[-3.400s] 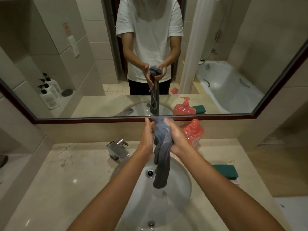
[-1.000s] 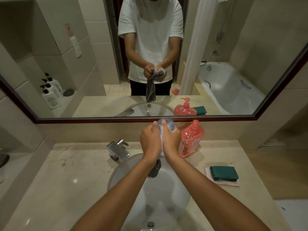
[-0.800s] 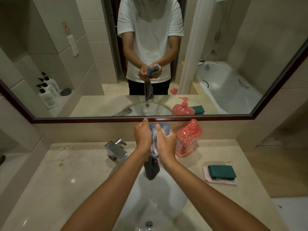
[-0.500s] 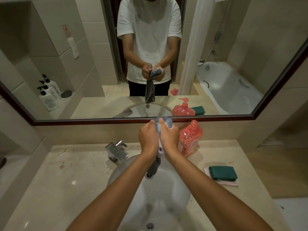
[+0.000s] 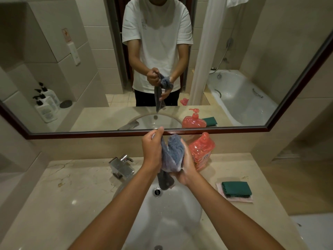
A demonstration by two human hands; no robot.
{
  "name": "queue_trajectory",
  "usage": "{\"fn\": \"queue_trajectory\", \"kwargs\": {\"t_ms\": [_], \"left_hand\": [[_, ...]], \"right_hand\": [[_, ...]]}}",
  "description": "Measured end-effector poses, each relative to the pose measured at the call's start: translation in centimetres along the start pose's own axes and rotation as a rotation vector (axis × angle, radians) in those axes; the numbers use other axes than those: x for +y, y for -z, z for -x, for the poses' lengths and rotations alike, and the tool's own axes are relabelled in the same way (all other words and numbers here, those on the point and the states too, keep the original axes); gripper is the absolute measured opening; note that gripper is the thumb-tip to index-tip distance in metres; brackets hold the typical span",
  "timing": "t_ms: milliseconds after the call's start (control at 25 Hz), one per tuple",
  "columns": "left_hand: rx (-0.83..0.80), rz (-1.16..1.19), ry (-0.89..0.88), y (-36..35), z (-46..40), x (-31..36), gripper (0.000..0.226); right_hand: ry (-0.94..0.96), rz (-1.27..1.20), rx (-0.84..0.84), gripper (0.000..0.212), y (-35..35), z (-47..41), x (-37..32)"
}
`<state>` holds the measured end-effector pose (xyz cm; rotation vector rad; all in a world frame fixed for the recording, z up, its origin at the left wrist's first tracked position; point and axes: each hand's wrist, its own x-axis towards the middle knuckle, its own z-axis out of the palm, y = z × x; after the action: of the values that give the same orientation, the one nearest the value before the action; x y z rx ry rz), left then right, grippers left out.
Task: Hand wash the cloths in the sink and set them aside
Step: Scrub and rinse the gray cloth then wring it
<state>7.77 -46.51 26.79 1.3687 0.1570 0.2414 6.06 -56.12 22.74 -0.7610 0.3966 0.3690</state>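
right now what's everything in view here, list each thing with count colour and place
cloth: 1, blue-grey, held over the sink between both hands
sink: 1, white, set in the counter
faucet: 1, chrome, left of the sink
soap bottle: 1, red pump type, behind the sink on the right
green cloth: 1, folded, on the counter at right
pink cloth: 1, under the green cloth
counter: 1, beige marble
mirror: 1, dark frame, on the wall; reflects white pump bottles, a bathtub, a shower curtain
left hand: grips the cloth
right hand: cups the cloth from the right side
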Motion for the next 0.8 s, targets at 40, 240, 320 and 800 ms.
{"fn": "queue_trajectory", "kwargs": {"t_ms": [40, 240, 320, 800], "left_hand": [[-0.001, 0.011, -0.01, 0.1, -0.2, 0.0, 0.039], [-0.047, 0.041, 0.069, -0.1, 0.2, -1.0, 0.021], [-0.061, -0.144, 0.046, -0.1, 0.6, -0.9, 0.02], [-0.151, -0.277, 0.193, -0.5, 0.5, -1.8, 0.034]], "right_hand": [[-0.025, -0.007, -0.059, 0.06, 0.5, 0.2, 0.0], [0.048, 0.003, -0.022, 0.045, -0.6, 0.4, 0.0], [0.111, 0.138, 0.134, 0.047, -1.0, -0.1, -0.4], [0.25, 0.464, 0.29, 0.051, -1.6, 0.7, -1.2]]}}
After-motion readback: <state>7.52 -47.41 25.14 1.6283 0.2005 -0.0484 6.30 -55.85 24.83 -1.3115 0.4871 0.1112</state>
